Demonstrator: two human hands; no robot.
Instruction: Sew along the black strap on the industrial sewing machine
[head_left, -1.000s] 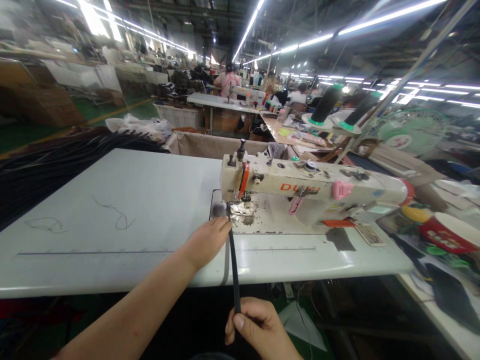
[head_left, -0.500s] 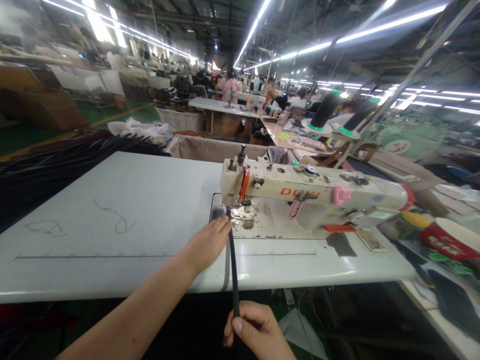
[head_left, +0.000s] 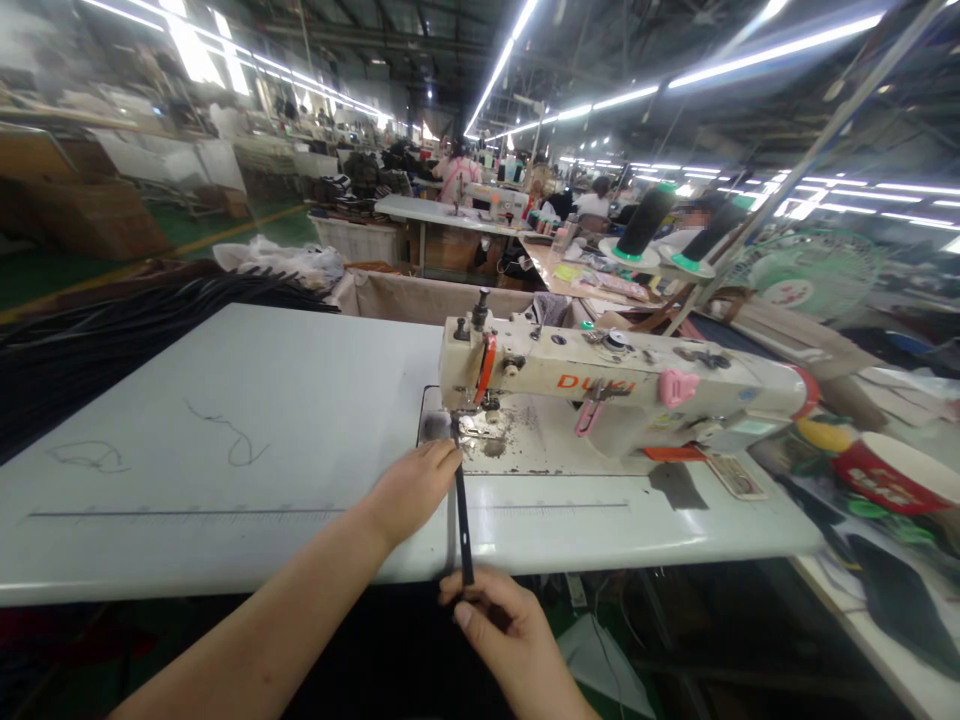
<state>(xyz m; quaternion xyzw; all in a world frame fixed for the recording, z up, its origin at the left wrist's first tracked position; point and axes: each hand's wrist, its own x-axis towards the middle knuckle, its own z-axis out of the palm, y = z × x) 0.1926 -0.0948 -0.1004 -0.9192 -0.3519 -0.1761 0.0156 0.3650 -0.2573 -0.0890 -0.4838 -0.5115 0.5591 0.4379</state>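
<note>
A narrow black strap [head_left: 462,510] runs from under the needle area of a white sewing machine [head_left: 540,375] toward me, over the front edge of the table. My left hand [head_left: 417,488] lies on the table just in front of the presser foot, its fingers together and gripping the strap at its left side. Below the table edge, my right hand [head_left: 501,622] pinches the strap between thumb and fingers. A small pale spot shows on the strap between my hands. The fingertips of the left hand partly cover the strap near the foot.
Loose dark threads [head_left: 229,435] and a printed ruler line [head_left: 187,514] mark the white table [head_left: 322,400]. Many black straps [head_left: 150,320] are heaped at the left. Thread cones [head_left: 646,222] stand behind the machine; a red-and-white tub [head_left: 896,475] sits at right. People work farther back.
My right hand has moved up along the strap toward the table edge, and the length between my hands is shorter. The left hand stays by the presser foot.
</note>
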